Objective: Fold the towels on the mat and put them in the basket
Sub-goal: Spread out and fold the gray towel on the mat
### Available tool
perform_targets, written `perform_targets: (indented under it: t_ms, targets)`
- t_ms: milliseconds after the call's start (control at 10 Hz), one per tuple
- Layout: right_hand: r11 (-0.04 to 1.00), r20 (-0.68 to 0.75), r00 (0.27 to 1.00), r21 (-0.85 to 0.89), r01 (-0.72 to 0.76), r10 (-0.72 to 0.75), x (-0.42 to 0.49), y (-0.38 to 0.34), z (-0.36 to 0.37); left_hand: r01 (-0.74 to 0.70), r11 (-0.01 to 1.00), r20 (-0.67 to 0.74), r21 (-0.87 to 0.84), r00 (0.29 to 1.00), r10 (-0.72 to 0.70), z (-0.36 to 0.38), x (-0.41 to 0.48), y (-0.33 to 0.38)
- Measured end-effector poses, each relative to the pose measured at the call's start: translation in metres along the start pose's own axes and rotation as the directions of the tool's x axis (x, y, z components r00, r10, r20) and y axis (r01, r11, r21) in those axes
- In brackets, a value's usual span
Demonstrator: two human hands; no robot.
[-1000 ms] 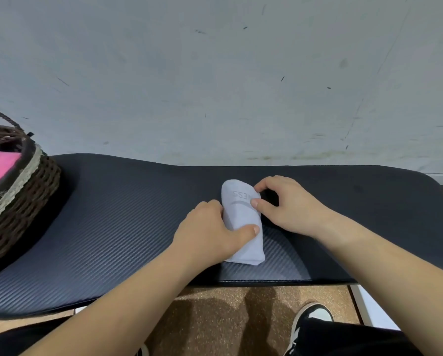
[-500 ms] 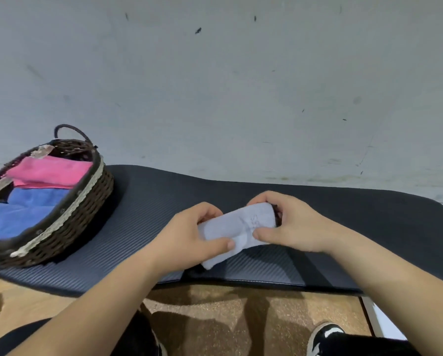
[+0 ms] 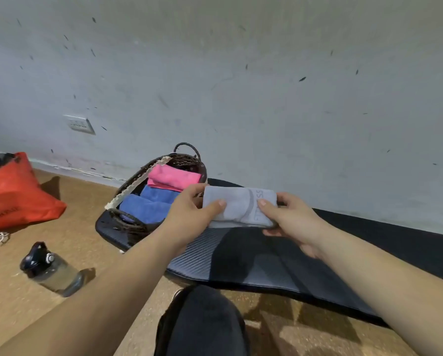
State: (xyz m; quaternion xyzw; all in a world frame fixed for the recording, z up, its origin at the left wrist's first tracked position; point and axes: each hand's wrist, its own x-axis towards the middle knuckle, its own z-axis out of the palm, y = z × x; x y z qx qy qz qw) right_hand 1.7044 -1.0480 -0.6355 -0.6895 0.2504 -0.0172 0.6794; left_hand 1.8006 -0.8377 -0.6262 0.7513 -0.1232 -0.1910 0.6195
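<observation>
While the towel (image 3: 238,208) is hanging folded above the mat (image 3: 254,258), both hands are pinching its ends, the left hand (image 3: 192,214) and right hand (image 3: 290,217) keeping the folds from slipping. The basket (image 3: 128,222) is sitting just beyond the left hand, probably next.

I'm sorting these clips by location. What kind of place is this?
Probably a plain indoor room, perhaps a home or workout corner. A dark exercise mat lies on a cork-like floor against a scuffed grey wall with a socket.
</observation>
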Motion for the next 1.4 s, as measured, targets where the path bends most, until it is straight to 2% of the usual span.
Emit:
perform_targets:
  t_ms: [200, 300, 400, 500, 600, 700, 800, 900, 1000, 1100, 1300, 1400]
  targets:
    - [0.979, -0.047, 0.998, -0.203, 0.022, -0.032, 0.025, -0.049, 0.081, -0.033, 0.968, -0.258, 0.25, 0.961, 0.1, -0.1, 0.039, 0.008]
    - [0.979, -0.011, 0.999, -0.201, 0.041, -0.044, 0.029, -0.06, 0.105, 0.044, 0.935, -0.318, 0.352, 0.945, 0.075, -0.137, 0.054, 0.006]
    - [0.978, 0.018, 1.0, -0.207, 0.027, -0.024, 0.03, -0.061, 0.118, 0.138, 0.893, -0.264, 0.429, 0.964, -0.022, -0.156, 0.067, -0.005]
    - [0.974, 0.027, 1.0, -0.226, 0.012, -0.006, 0.031, -0.054, 0.119, 0.166, 0.842, -0.198, 0.514, 0.978, -0.071, -0.162, 0.078, -0.014]
    - [0.97, 0.033, 0.999, -0.243, -0.028, 0.037, 0.033, -0.045, 0.113, 0.17, 0.68, -0.181, 0.713, 0.982, -0.056, -0.161, 0.096, -0.015]
    - [0.967, 0.024, 0.999, -0.254, -0.033, 0.04, 0.033, -0.043, 0.109, 0.182, 0.54, -0.154, 0.822, 0.983, -0.098, -0.152, 0.112, -0.013]
    - [0.973, 0.009, 0.999, -0.23, -0.031, 0.034, 0.035, -0.042, 0.108, 0.161, 0.263, -0.152, 0.951, 0.987, -0.056, -0.144, 0.118, -0.014]
    - [0.974, 0.017, 0.999, -0.225, -0.027, 0.031, 0.036, -0.042, 0.108, 0.046, 0.032, -0.051, 0.998, 0.984, 0.168, -0.131, 0.119, -0.016]
    - [0.976, 0.027, 0.999, -0.218, -0.027, 0.034, 0.036, -0.041, 0.11, -0.115, 0.144, 0.108, 0.983, 0.992, 0.059, -0.106, 0.122, -0.027]
    - [0.972, 0.04, 0.999, -0.232, -0.023, 0.033, 0.036, -0.038, 0.109, -0.137, 0.135, 0.152, 0.981, 0.983, -0.107, -0.096, 0.127, -0.049]
    - [0.97, 0.058, 0.998, -0.244, -0.008, 0.022, 0.031, -0.035, 0.105, -0.083, 0.061, 0.093, 0.995, 0.979, -0.184, -0.084, 0.129, -0.053]
    - [0.967, 0.049, 0.999, -0.255, -0.004, 0.018, 0.024, -0.038, 0.099, -0.105, 0.097, 0.12, 0.99, 0.981, -0.155, -0.088, 0.122, -0.046]
